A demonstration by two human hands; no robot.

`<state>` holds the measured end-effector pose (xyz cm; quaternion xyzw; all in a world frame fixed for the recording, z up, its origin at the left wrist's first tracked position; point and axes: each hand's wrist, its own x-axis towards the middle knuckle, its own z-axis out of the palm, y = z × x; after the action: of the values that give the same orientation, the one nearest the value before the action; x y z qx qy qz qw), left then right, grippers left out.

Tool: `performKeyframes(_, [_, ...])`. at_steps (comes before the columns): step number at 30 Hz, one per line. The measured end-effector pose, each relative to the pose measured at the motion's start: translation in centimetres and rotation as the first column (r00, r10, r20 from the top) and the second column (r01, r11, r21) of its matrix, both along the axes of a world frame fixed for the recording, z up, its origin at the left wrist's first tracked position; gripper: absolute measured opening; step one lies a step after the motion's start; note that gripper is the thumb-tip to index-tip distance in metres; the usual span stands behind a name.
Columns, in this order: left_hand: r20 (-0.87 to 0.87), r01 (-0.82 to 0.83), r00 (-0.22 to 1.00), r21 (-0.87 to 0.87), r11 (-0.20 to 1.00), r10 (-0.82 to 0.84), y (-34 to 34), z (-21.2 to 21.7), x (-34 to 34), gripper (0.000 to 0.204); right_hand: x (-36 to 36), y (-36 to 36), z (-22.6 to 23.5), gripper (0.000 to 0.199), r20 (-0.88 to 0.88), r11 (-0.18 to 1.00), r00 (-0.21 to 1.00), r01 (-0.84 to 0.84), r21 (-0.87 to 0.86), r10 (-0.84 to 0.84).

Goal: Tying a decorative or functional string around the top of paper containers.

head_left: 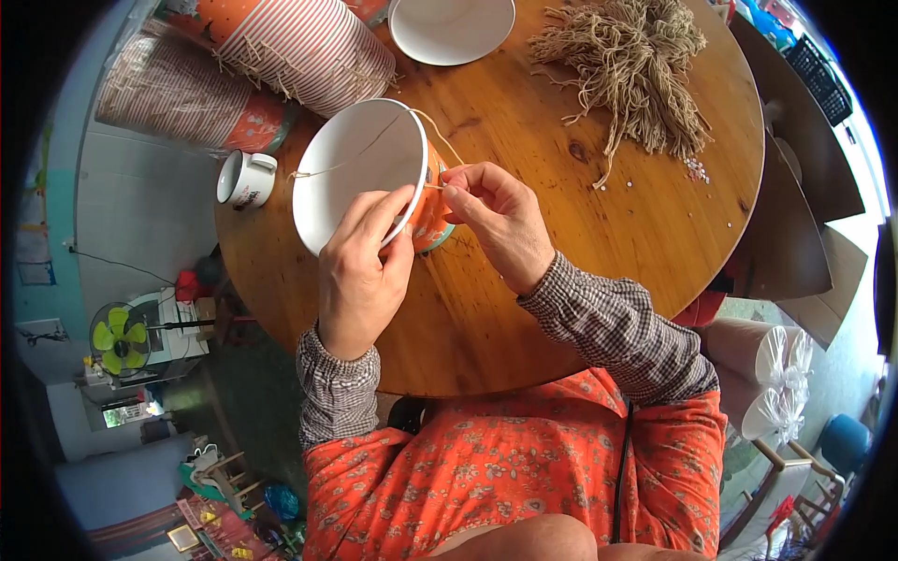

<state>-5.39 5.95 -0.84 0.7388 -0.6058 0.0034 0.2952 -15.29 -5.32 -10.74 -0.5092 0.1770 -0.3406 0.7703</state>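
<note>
A large orange paper bucket (429, 214) lies tilted on the wooden table, its white inside facing left. My left hand (368, 257) grips its near rim, thumb on the outer wall and fingers over the edge. At the bucket's right side, my right hand (500, 217) pinches a thin tan cord (456, 152) between thumb and forefinger. The cord loops up over the far rim and across the opening to the left rim. Where it meets the wall by my left fingertips is partly hidden.
Stacked striped paper buckets (299, 47) lie at the back left beside a white mug (245, 179). A white round bowl-like container (452, 28) stands at the back. A bundle of tan cords (645, 75) lies far right, with small white bits (696, 170) near it. Cardboard boxes (781, 224) stand beyond the round table's right edge.
</note>
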Motion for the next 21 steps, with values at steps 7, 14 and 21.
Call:
performKeyframes(7, [-0.13, 0.054, 0.99, 0.035, 0.998, -0.049, -0.1, 0.8, 0.0, 0.029, -0.1, 0.0, 0.8, 0.015, -0.026, 0.979, 0.992, 0.119, -0.168, -0.125])
performKeyframes(14, [-0.252, 0.131, 0.96, 0.02, 0.991, -0.122, -1.4, -0.4, 3.1, 0.016, 0.1, 0.4, 1.2, 0.013, -0.005, 0.901, 0.981, 0.176, -0.396, -0.194])
performKeyframes(21, [-0.321, 0.174, 0.938, 0.112, 0.978, -0.13, -2.1, -0.1, 3.6, 0.008, -0.5, 0.9, 1.7, 0.012, -0.071, 0.861, 0.977, 0.143, -0.488, -0.203])
